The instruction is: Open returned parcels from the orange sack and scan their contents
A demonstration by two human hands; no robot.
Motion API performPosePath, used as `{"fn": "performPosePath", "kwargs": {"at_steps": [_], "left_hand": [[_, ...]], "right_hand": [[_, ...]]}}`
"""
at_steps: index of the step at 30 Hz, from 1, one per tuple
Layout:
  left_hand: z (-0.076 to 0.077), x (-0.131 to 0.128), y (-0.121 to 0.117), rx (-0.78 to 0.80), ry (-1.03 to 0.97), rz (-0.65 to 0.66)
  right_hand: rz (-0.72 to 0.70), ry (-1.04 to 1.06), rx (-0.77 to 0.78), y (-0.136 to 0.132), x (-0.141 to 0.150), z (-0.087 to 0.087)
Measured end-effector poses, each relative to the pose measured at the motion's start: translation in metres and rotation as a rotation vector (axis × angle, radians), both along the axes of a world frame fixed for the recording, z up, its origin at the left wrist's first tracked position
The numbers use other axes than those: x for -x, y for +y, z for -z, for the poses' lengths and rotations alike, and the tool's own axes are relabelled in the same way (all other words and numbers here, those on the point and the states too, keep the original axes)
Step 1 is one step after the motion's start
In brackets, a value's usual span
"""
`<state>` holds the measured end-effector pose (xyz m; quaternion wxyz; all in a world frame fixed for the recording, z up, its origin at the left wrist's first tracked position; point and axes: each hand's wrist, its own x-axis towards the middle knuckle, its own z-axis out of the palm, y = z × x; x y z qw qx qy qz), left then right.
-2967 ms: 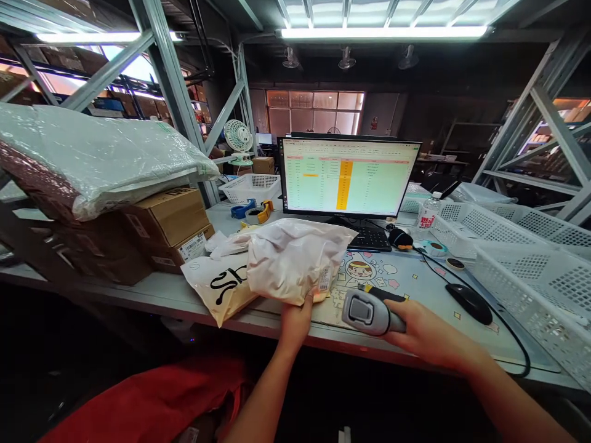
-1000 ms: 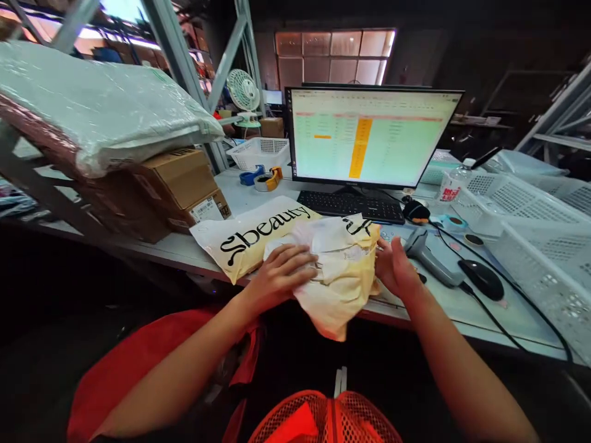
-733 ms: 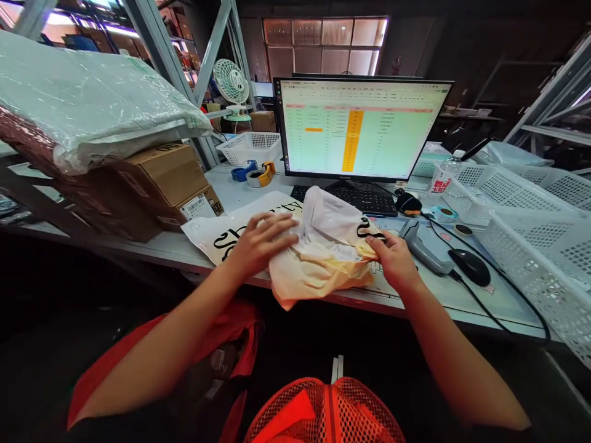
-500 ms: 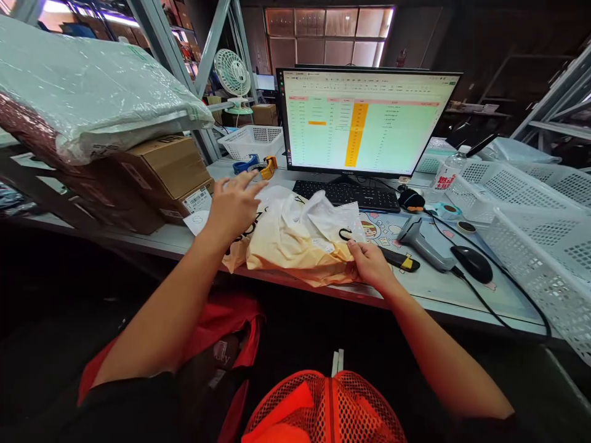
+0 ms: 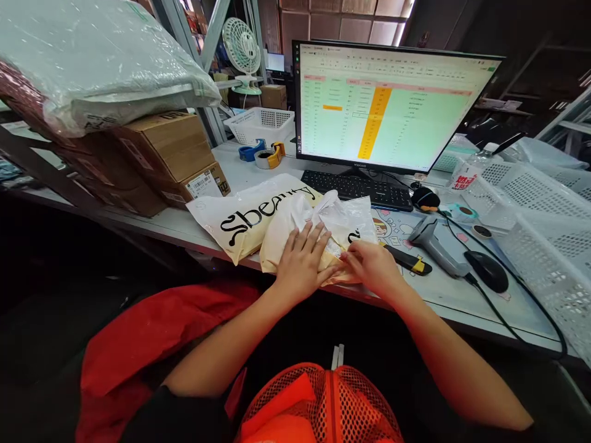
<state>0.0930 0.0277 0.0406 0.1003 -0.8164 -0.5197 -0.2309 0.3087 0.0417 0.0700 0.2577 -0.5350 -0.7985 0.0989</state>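
Observation:
A cream plastic parcel bag [image 5: 341, 223] lies at the desk's near edge, crumpled over its contents. My left hand [image 5: 302, 261] rests flat on it with the fingers stretched out. My right hand [image 5: 372, 269] is closed, pinching the bag's near right edge. Under and to the left of this bag lies a second cream mailer [image 5: 240, 215] printed with black letters. A grey barcode scanner [image 5: 434, 245] lies on the desk to the right of my right hand, with a black and yellow utility knife [image 5: 409, 260] between them.
A monitor [image 5: 388, 104] with a spreadsheet stands behind a black keyboard [image 5: 357, 187]. A black mouse [image 5: 487, 271] and white mesh baskets [image 5: 545, 246] sit to the right. Cardboard boxes [image 5: 161, 154] under a wrapped bundle [image 5: 92, 61] stand left. Tape dispensers [image 5: 263, 154] sit behind.
My left hand came back from the upper left and now presses flat on the bag. My right hand keeps its grip on the bag's edge. The scanner, held three seconds ago, lies on the desk.

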Motion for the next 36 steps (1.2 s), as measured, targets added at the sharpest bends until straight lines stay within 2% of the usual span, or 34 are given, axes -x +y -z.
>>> {"fn": "performPosePath", "kwargs": {"at_steps": [2, 4, 6, 7, 9, 12, 15, 17, 19, 22, 26, 28, 31, 33, 36], "left_hand": [[0.008, 0.003, -0.003, -0.007, 0.007, -0.013], [0.018, 0.005, -0.004, -0.006, -0.001, -0.019], [0.026, 0.006, -0.005, 0.001, -0.010, -0.017], [0.029, 0.008, -0.005, 0.007, -0.015, -0.013], [0.028, 0.010, -0.006, 0.029, -0.026, 0.000], [0.011, 0.009, -0.009, 0.088, -0.056, 0.022], [-0.015, -0.003, -0.006, 0.101, -0.112, -0.010], [-0.027, -0.017, 0.002, 0.060, -0.134, -0.010], [-0.031, -0.031, 0.012, 0.032, -0.126, 0.015], [-0.021, -0.042, 0.023, 0.055, -0.081, 0.027], [0.000, -0.039, 0.021, 0.101, -0.025, 0.017], [0.009, -0.035, 0.017, 0.107, -0.019, 0.015], [0.018, -0.031, 0.014, 0.108, -0.025, 0.029], [0.022, -0.031, 0.014, 0.118, -0.021, 0.042], [0.024, -0.031, 0.014, 0.138, -0.012, 0.037]], "right_hand": [[0.052, 0.197, -0.011, 0.006, -0.010, 0.003], [0.208, 0.403, -0.038, 0.012, -0.025, 0.007], [0.339, 0.525, -0.035, 0.018, -0.039, 0.012], [0.357, 0.551, -0.008, 0.020, -0.045, 0.015], [0.307, 0.567, 0.074, 0.021, -0.055, 0.019], [0.153, 0.588, 0.235, 0.018, -0.065, 0.014], [0.051, 0.461, 0.318, 0.018, -0.070, -0.002], [0.065, 0.331, 0.275, 0.024, -0.066, -0.015], [0.127, 0.213, 0.189, 0.036, -0.056, -0.025], [0.156, -0.032, 0.169, 0.056, -0.036, -0.034], [0.066, -0.282, 0.193, 0.068, -0.022, -0.031], [0.095, -0.277, 0.094, 0.068, -0.025, -0.024], [0.251, -0.175, -0.034, 0.070, -0.036, -0.011], [0.327, -0.119, -0.041, 0.074, -0.042, -0.003], [0.326, -0.076, -0.006, 0.076, -0.050, -0.001]]}}
